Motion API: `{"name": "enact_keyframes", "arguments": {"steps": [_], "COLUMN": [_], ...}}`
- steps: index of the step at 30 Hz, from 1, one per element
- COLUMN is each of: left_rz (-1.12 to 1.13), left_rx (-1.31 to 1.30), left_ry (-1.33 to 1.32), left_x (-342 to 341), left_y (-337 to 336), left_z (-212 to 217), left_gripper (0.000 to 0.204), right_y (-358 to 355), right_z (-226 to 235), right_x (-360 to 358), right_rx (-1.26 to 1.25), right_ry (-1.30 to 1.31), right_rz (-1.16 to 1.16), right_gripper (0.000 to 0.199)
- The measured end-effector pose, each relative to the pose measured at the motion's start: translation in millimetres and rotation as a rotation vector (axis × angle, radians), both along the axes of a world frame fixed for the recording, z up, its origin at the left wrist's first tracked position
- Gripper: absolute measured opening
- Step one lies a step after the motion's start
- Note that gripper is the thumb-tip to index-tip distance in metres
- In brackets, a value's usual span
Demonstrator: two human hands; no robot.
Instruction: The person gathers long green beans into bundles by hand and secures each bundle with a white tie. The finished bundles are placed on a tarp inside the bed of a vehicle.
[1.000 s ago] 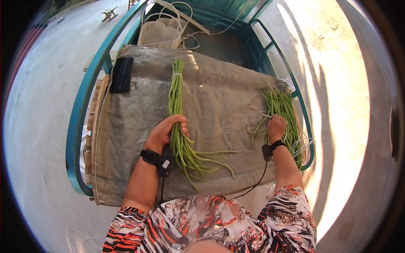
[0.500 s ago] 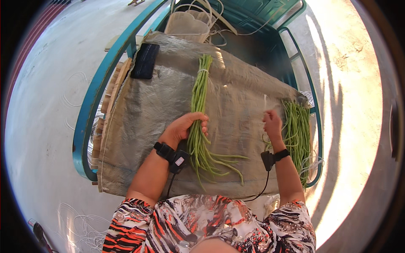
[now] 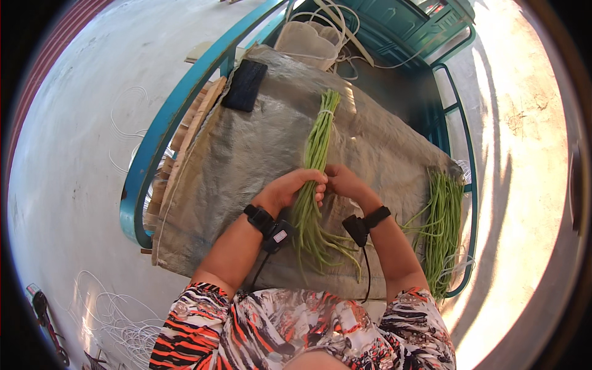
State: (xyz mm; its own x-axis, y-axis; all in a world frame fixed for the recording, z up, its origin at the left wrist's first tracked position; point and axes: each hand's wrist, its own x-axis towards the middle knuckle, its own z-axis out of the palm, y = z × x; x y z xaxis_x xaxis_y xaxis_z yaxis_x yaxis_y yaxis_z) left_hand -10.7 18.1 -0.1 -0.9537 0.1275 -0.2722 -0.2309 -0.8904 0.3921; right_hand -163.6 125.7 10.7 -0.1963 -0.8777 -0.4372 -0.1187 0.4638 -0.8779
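Observation:
A bundle of long green beans (image 3: 317, 145) lies lengthwise over the brown-grey sheet (image 3: 228, 166), with a pale tie (image 3: 325, 112) round its far end. My left hand (image 3: 295, 187) is wrapped round the bundle at its middle; the near ends fan out loosely below the fist. Against the bundle's right side, my right hand (image 3: 346, 183) meets the left fingertips. Its fingers are curled in, and whatever they pinch is hidden. Each wrist wears a black strap with a small box and a cable.
More long beans (image 3: 443, 228) are heaped at the sheet's right edge. A dark flat rectangular object (image 3: 245, 85) lies far left. Beyond are a translucent tub (image 3: 306, 44) and white strips. Teal rails (image 3: 166, 117) flank the cart bed; coiled white strips (image 3: 117, 314) lie on the floor.
My right hand has come left from beside the bean heap to the bundle, meeting my left hand. The left hand keeps its hold. The whole view has shifted and tilted slightly.

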Motion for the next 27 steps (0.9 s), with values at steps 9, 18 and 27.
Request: {"name": "enact_keyframes", "arguments": {"steps": [9,18,27], "left_rz": [-0.026,-0.002,0.007], "left_rx": [-0.030,-0.050,-0.103], "left_ry": [-0.041,-0.081,-0.084], "left_x": [5,4,4], "left_y": [-2,-1,3], "left_z": [9,6,4], "left_gripper": [0.010,0.013,0.014], "right_y": [-3,-12,-6], "right_z": [1,10,43], "right_x": [-1,-9,-2], "right_rx": [0.066,0.209,0.246], "right_ry": [-0.430,-0.531,-0.322], "right_rz": [-0.188,-0.188,-0.071], "right_gripper": [0.026,0.023,0.013]}}
